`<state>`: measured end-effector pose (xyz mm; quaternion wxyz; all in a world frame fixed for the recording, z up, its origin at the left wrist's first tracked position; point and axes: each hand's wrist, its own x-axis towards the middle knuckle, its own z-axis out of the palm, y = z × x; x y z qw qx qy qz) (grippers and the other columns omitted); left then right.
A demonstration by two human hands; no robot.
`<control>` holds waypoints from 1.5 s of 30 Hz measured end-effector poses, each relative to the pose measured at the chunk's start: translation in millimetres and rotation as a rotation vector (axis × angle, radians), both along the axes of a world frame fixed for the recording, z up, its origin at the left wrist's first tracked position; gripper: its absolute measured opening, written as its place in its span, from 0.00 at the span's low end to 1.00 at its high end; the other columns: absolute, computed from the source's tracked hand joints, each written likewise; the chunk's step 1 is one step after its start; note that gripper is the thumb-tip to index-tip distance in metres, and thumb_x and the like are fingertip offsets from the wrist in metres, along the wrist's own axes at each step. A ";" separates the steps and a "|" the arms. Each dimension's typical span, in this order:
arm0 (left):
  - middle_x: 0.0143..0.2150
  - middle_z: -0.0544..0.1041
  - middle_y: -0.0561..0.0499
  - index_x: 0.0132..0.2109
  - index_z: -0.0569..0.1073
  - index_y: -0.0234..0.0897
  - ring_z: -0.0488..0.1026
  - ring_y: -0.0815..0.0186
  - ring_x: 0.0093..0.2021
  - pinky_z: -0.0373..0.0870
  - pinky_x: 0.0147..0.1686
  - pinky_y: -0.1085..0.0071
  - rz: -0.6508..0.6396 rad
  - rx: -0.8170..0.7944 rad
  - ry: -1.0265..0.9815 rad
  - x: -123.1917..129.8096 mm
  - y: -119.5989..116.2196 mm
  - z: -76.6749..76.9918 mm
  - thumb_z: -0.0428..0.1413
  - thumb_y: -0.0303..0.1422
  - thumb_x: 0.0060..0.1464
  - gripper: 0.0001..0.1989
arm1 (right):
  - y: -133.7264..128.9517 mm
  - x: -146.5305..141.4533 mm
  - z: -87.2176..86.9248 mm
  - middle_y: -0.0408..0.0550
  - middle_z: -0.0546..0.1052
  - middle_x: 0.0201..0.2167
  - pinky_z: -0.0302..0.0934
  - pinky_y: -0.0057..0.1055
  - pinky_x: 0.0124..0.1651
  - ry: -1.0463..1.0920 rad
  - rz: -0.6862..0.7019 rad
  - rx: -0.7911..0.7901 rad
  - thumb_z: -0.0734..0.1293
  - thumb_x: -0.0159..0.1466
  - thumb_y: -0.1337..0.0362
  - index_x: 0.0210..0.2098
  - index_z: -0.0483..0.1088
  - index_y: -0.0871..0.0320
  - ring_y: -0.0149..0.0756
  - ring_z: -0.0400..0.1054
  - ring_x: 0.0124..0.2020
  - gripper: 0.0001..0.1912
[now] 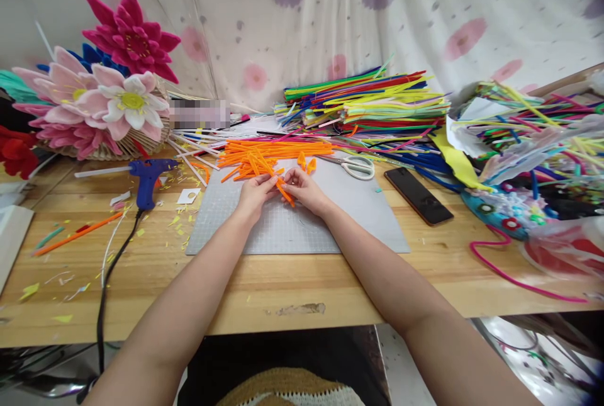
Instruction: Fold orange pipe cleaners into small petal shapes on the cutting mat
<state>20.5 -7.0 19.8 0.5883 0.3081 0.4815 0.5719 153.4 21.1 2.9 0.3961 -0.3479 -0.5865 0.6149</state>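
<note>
- Two hands, the left hand (257, 198) and the right hand (306, 189), are working over one grey cutting mat (372, 223).
- One orange piece (287, 196) is being held between them; its strands are too small to count.
- Two folded orange pieces (301, 159) are lying just beyond the right hand.
- One heap of orange stems (278, 150), too crowded to count, is spreading along the mat's far side, beyond the left hand.
- One pair of scissors (358, 167) is resting at the mat's far right corner, one phone (419, 196) is lying to its right, and one blue glue gun (145, 184) is lying to the left.
- One magenta flower (134, 41) is rising above one white flower (132, 102).
- One pixelated block (201, 114) is standing behind the stems; any writing there is unreadable.
- The left hand is pinching the orange piece, its fingertips narrowed on the near-left side.
- The right hand is also gripping it narrowly, from the right, thumb and fingers bunching close.
- The orange piece is touching both hands, slanting toward the person over the mat.
</note>
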 end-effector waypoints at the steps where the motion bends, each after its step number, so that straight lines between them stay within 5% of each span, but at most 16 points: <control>1: 0.30 0.77 0.48 0.31 0.73 0.30 0.73 0.70 0.28 0.70 0.33 0.71 0.021 -0.012 -0.014 1.2 -0.5 0.6 0.63 0.30 0.37 0.11 | -0.3 -0.6 -0.2 0.36 0.65 0.23 0.58 0.23 0.21 -0.006 -0.003 0.021 0.69 0.49 0.57 0.29 0.55 0.56 0.25 0.64 0.20 0.18; 5: 0.28 0.76 0.50 0.31 0.71 0.32 0.72 0.70 0.26 0.69 0.31 0.71 0.051 -0.006 0.092 2.0 0.3 -1.0 0.62 0.30 0.38 0.11 | -0.3 0.1 2.5 0.37 0.66 0.22 0.59 0.23 0.21 -0.014 0.040 0.008 0.69 0.48 0.58 0.28 0.57 0.56 0.26 0.63 0.22 0.16; 9: 0.23 0.74 0.54 0.34 0.70 0.34 0.72 0.68 0.26 0.67 0.34 0.71 -0.047 0.160 0.440 -0.1 1.2 -6.5 0.59 0.28 0.41 0.10 | 3.3 3.1 5.7 0.38 0.66 0.21 0.58 0.22 0.20 0.009 -0.139 -0.048 0.68 0.49 0.53 0.28 0.61 0.57 0.25 0.61 0.22 0.16; 13: 0.21 0.72 0.57 0.44 0.65 0.37 0.72 0.69 0.25 0.67 0.36 0.70 -0.133 0.264 0.657 2.9 -2.6 -11.0 0.58 0.25 0.42 0.19 | 6.8 4.7 6.1 0.37 0.65 0.17 0.55 0.22 0.18 0.010 -0.231 -0.123 0.70 0.47 0.52 0.25 0.62 0.58 0.24 0.59 0.18 0.18; 20: 0.26 0.75 0.50 0.36 0.67 0.33 0.73 0.68 0.25 0.69 0.27 0.71 -0.209 -0.035 0.285 6.2 -4.1 -2.3 0.59 0.29 0.45 0.10 | 7.3 3.7 7.7 0.40 0.67 0.16 0.54 0.22 0.16 0.038 -0.351 -0.205 0.72 0.45 0.51 0.21 0.60 0.59 0.24 0.59 0.16 0.20; 25: 0.22 0.73 0.51 0.28 0.69 0.31 0.70 0.72 0.20 0.70 0.25 0.74 -0.238 -0.121 0.227 5.0 -4.3 5.4 0.59 0.27 0.46 0.05 | 6.1 1.3 7.1 0.37 0.65 0.14 0.53 0.22 0.16 0.050 -0.385 -0.169 0.72 0.44 0.48 0.20 0.58 0.57 0.22 0.56 0.15 0.23; 33: 0.20 0.70 0.54 0.28 0.68 0.31 0.68 0.74 0.19 0.69 0.23 0.76 -0.012 -0.068 0.137 7.1 -1.5 3.0 0.56 0.26 0.48 0.04 | 5.6 8.3 7.0 0.38 0.66 0.16 0.53 0.21 0.19 0.031 -0.148 -0.074 0.71 0.45 0.53 0.23 0.63 0.59 0.23 0.57 0.18 0.18; 41: 0.21 0.70 0.52 0.27 0.71 0.30 0.67 0.74 0.19 0.69 0.21 0.75 -0.167 -0.192 0.047 -7.1 0.0 13.8 0.56 0.25 0.48 0.03 | -1.1 15.9 14.7 0.47 0.74 0.39 0.63 0.26 0.30 0.128 0.075 0.049 0.71 0.47 0.59 0.41 0.69 0.55 0.33 0.66 0.37 0.22; 45: 0.23 0.71 0.51 0.28 0.71 0.30 0.67 0.74 0.20 0.69 0.21 0.75 -0.157 -0.159 0.050 -6.9 -0.3 12.2 0.57 0.27 0.48 0.03 | 1.5 12.7 11.0 0.46 0.73 0.37 0.59 0.23 0.26 0.051 0.029 0.077 0.69 0.49 0.58 0.38 0.70 0.56 0.29 0.65 0.32 0.17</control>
